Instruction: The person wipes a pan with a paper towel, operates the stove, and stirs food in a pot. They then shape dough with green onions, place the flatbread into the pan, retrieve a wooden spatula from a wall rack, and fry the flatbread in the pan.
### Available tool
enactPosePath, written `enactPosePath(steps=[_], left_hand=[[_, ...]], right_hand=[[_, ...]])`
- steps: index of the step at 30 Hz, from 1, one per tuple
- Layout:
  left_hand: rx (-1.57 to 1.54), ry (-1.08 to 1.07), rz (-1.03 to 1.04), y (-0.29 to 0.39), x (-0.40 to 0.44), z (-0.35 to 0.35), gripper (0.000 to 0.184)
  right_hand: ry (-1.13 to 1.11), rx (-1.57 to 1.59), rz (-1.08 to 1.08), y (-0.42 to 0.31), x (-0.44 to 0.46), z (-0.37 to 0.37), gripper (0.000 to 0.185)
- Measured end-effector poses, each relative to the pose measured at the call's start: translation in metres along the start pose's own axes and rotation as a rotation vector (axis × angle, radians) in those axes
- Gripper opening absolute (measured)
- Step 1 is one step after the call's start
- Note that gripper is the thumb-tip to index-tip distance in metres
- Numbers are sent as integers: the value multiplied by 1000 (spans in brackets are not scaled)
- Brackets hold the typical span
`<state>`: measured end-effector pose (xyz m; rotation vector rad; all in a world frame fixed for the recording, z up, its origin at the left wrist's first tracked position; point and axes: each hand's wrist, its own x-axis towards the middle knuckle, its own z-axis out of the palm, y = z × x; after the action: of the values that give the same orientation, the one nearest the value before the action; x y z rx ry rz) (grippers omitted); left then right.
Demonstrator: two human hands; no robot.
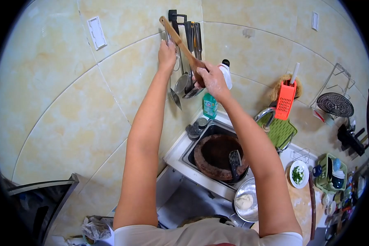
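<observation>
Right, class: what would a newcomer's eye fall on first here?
Two bare arms stretch up into the corner, the right hand on a long wooden spatula. Right of them, a bright orange perforated holder shows beside the metal faucet. Below, a round brown-rimmed vessel fills the dark sink.

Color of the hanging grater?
The grater is bright orange-red; it shows best in the head view, the only one.

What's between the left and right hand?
In the head view, the handle of the wooden spatula slants between left hand and right hand, with hanging metal utensils beside it. Exact depth unclear.
</observation>
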<state>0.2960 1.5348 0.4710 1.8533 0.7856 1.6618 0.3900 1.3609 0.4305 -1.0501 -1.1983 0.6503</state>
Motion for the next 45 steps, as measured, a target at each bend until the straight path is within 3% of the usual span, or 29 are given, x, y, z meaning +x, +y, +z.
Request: enactPosePath(steps=[3, 7, 11, 14, 23, 31, 37, 40, 43, 44, 45], left_hand=[[-143, -39, -16, -3, 2, 1, 29], [-314, -154, -78, 10, 0, -1, 28], [-255, -144, -58, 9, 2, 6, 30], [-229, -115, -92, 13, 1, 7, 30], [-87, -106, -25, 4, -3, 3, 31], [156, -140, -15, 6, 0, 2, 38], [-59, -163, -132, 7, -6, 11, 42], [-203, -254, -309, -6, 0, 15, 42], [217, -181, -150, -12, 12, 17, 41], [233, -202, -222, -12, 15, 18, 38], [342, -145, -161, -12, 16, 21, 37]], right_hand=[[212, -225, -237, 0, 3, -4, 20], [405, 59, -107, -6, -11, -7, 16], [374, -120, -255, 25, -18, -26, 15], [394, -68, -248, 29, -29, -28, 16], [363, -319, -154, 19, -58, -32, 28], [357, -261, -161, 18, -66, -23, 25], [323, -230, -192, 14, -76, -21, 21], [325, -232, -204, 17, -81, -24, 21], [321, -225, -180, 13, -89, -28, 21], [319, -216, -170, 11, -92, -28, 21], [317, -222, -172, 10, -95, -30, 22]])
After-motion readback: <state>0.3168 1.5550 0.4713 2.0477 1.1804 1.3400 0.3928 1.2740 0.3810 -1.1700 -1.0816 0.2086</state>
